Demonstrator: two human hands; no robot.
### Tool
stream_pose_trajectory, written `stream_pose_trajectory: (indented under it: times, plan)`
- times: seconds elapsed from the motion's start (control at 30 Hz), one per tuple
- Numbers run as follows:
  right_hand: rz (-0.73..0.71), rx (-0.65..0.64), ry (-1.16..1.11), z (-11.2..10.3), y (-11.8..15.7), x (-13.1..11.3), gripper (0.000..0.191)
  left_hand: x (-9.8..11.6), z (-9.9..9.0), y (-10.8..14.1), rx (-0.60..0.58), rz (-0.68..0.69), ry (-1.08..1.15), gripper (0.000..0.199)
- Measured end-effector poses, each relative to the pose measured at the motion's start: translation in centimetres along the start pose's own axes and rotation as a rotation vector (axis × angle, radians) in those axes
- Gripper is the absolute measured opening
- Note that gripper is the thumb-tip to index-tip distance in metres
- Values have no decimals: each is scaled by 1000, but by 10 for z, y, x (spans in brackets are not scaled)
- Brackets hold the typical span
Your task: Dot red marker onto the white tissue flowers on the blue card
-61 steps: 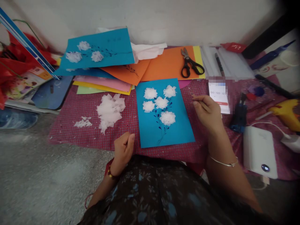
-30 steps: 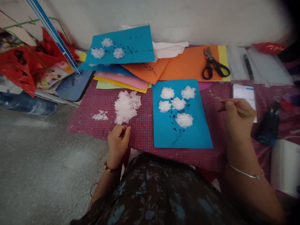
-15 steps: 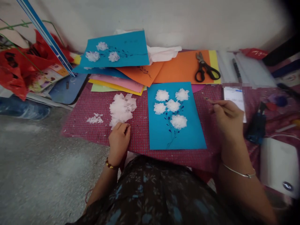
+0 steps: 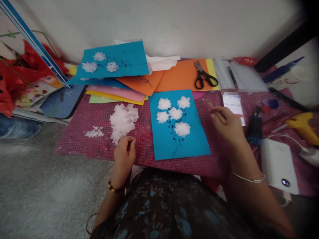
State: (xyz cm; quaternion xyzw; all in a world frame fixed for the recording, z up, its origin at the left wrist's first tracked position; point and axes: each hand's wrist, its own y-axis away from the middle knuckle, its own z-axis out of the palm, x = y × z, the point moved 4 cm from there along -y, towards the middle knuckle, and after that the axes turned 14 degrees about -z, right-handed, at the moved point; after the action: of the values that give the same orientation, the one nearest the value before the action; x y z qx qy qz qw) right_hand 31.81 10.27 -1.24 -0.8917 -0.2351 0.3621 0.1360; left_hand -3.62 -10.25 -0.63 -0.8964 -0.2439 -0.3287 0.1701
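Observation:
My left hand (image 4: 124,151) rests at the table's near edge with its fingers curled together, just below a heap of white tissue-paper pieces (image 4: 124,121). Whether anything is inside that hand is hidden. My right hand (image 4: 228,126) is closed in a pinch, right of the blue card; a thin, brownish stick-like thing (image 4: 210,103) juts from its fingertips. On the blue card (image 4: 159,146), several white crumpled-paper flowers (image 4: 182,129) sit above drawn dark stems and leaves. A smaller pile of white scraps (image 4: 94,131) lies at the left.
Behind the card are orange paper (image 4: 184,74), black scissors (image 4: 204,78) and another flowered blue card (image 4: 124,56). At the right lie a phone (image 4: 233,106), a marker pen (image 4: 232,76), a white power bank (image 4: 280,166) and a yellow glue gun (image 4: 302,126).
The view has swung to the right, so everything appears further left. The phone screen now shows a timer. My right hand keeps its pinch beside the card; my left hand stays by the paper heap.

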Motion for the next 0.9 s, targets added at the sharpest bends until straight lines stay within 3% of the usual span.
stream_pose_trajectory:
  times: [0.17, 0.27, 0.43, 0.7, 0.9]
  plan:
    - [-122, -267, 149, -3, 16, -1, 48, 26, 11, 5, -122, 130, 126, 16]
    - [-200, -348, 172, -1, 29, -4, 48, 37, 20, 8, -248, 149, 156, 28]
    - [-218, -355, 205, 1, 42, -14, 42, 42, 27, 14, -344, 90, 237, 15]
    - [-181, -375, 141, 5, 56, -32, 39, 39, 33, 18, -303, 39, 293, 22]
    - [-232, -406, 177, 11, 63, -40, 39, 30, 44, 14, -298, -119, 493, 24]
